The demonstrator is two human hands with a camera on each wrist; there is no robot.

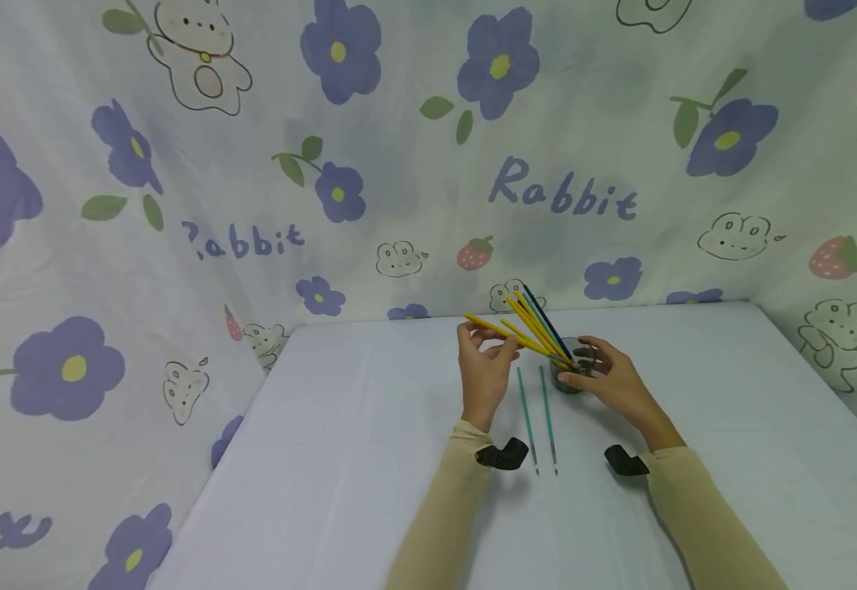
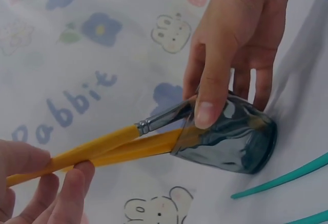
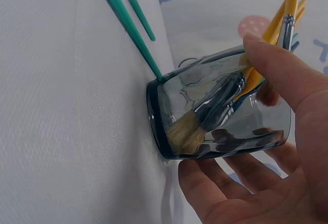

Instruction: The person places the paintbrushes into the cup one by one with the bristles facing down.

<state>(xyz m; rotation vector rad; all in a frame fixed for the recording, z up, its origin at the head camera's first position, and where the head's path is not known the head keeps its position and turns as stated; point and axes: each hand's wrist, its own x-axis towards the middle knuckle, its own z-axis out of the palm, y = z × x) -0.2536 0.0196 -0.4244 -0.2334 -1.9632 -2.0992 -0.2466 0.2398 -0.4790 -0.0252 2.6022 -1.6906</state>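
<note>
My left hand (image 1: pixel 482 381) pinches the handle of a yellow paintbrush (image 2: pixel 110 139), its metal-ferruled end pointing at the mouth of a dark clear glass (image 3: pixel 256 124). Thumb on one side and fingers on the other, my right hand (image 1: pixel 623 392) grips that glass near its rim. Inside, several brushes lean left with their bristles down, among them yellow-handled ones (image 1: pixel 530 315) and one with a dark handle (image 1: pixel 539 310). Pale bristles (image 3: pixel 183 131) show through the glass near its base. Two thin teal brushes (image 1: pixel 527 422) lie side by side between my forearms.
White cloth covers the table (image 1: pixel 340 459). Behind it hangs a curtain (image 1: pixel 414 180) printed with flowers, rabbits and strawberries. A black strap piece (image 1: pixel 504 454) sits at my left wrist, and another black piece (image 1: pixel 624 460) at my right.
</note>
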